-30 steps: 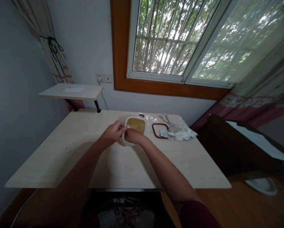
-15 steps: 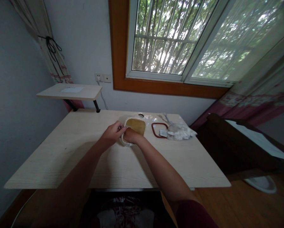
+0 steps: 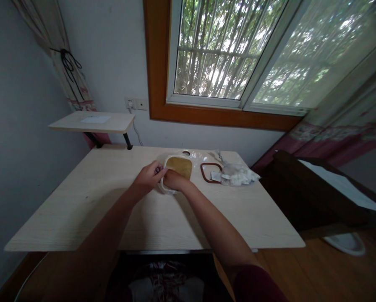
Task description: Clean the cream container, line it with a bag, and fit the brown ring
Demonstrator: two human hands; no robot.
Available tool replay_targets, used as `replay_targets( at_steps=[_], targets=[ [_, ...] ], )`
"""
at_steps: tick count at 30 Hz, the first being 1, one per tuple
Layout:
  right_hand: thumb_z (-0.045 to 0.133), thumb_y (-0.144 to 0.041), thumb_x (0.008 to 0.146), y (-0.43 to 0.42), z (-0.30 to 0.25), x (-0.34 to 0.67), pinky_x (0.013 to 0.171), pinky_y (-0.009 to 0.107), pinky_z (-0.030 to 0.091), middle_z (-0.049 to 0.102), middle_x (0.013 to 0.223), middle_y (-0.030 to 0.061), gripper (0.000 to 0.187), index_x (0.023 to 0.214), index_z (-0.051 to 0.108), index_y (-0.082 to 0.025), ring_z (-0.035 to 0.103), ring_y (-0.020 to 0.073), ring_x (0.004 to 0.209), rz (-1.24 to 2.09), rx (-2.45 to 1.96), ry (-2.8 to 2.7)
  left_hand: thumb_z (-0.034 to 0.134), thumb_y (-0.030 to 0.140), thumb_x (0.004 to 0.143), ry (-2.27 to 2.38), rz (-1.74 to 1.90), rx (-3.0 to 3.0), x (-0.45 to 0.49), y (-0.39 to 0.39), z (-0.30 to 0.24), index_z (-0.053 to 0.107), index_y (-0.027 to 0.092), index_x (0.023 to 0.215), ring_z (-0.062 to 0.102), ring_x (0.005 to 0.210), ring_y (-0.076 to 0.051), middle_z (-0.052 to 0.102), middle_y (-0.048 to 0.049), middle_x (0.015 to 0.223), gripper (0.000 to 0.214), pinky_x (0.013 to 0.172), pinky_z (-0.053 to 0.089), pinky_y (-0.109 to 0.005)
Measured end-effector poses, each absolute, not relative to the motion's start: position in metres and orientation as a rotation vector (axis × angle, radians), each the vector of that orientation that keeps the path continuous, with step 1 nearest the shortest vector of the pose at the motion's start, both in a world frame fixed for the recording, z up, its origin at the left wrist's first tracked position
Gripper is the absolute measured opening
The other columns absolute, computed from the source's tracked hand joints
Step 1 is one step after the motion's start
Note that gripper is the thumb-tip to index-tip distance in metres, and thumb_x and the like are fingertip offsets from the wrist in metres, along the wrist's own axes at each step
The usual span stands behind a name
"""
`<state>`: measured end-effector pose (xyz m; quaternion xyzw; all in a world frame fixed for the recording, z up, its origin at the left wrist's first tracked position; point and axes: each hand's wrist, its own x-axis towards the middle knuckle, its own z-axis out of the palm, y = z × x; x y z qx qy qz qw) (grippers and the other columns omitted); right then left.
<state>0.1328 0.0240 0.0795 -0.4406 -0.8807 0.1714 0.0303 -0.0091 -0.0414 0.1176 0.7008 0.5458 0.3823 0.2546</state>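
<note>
A rounded-square container (image 3: 184, 166) with a pale rim and a tan inside lies near the back middle of the table, with clear plastic film around it. My left hand (image 3: 150, 174) is closed at its left edge, fingers curled on the rim and film. My right hand (image 3: 173, 179) reaches over the container's near left part; its fingertips point at the left rim and are largely hidden. To the right lie a reddish-brown rounded-square frame (image 3: 202, 171) and a clear plastic bag (image 3: 238, 175) of white pieces.
The pale wooden table (image 3: 238, 218) has a small raised shelf (image 3: 118, 119) at its back left, with paper on it. A hole (image 3: 186, 153) is near the back edge. Dark furniture (image 3: 326, 188) stands at the right, the window (image 3: 219, 54) behind.
The container has shifted very slightly to the left. Both hands hold nearly the same place at its left rim.
</note>
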Motion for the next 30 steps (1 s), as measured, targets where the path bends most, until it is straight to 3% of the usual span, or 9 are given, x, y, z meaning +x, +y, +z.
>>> replay_targets(
  at_steps=[6,8,15,23,30],
  targets=[
    [0.047,-0.015,0.098,-0.001,0.118,0.154,0.094,0.03,0.049,0.075,0.114,0.0152,0.031,0.112,0.074,-0.011,0.07,0.0227,0.103,0.462,-1.121,-2.655,0.054,0.052,0.091,1.546,1.112,1.791,-0.018,-0.041,0.115,0.053,0.022,0.082,0.058,0.062,-0.015,0.06,0.0027,0.065,0.032,0.062,0.044,-0.027],
    [0.05,-0.014,0.097,-0.007,0.13,0.166,0.095,0.031,0.048,0.075,0.115,0.0122,0.031,0.118,0.073,-0.015,0.069,0.0216,0.105,0.421,-1.012,-2.628,0.055,0.055,0.091,1.555,1.142,1.726,-0.022,-0.041,0.113,0.053,0.022,0.082,0.059,0.06,-0.015,0.06,0.003,0.064,0.034,0.061,0.045,-0.026],
    [0.055,-0.027,0.101,-0.01,0.136,0.216,0.101,0.04,0.048,0.072,0.12,0.0092,0.027,0.123,0.07,-0.023,0.064,0.0216,0.11,0.234,-0.757,-2.359,0.055,0.055,0.091,1.548,1.194,1.594,-0.042,-0.045,0.106,0.051,0.022,0.081,0.058,0.056,-0.015,0.059,0.0041,0.059,0.035,0.058,0.044,-0.025],
    [0.073,-0.048,0.089,-0.006,0.113,0.231,0.111,0.051,0.04,0.053,0.147,0.0127,0.058,0.141,0.056,-0.029,0.048,0.0282,0.136,0.189,-0.707,-2.294,0.058,0.053,0.089,1.485,1.179,1.551,-0.061,-0.044,0.103,0.052,0.021,0.081,0.055,0.058,-0.014,0.055,0.0047,0.061,0.034,0.057,0.041,-0.025],
    [0.076,-0.049,0.086,-0.013,0.111,0.225,0.109,0.054,0.041,0.042,0.157,0.0105,0.043,0.122,0.068,-0.028,0.044,0.0311,0.135,0.051,-0.686,-2.449,0.058,0.051,0.089,1.519,1.175,1.592,-0.074,-0.045,0.106,0.053,0.021,0.08,0.051,0.061,-0.014,0.052,0.0043,0.064,0.032,0.06,0.039,-0.026]
  ],
)
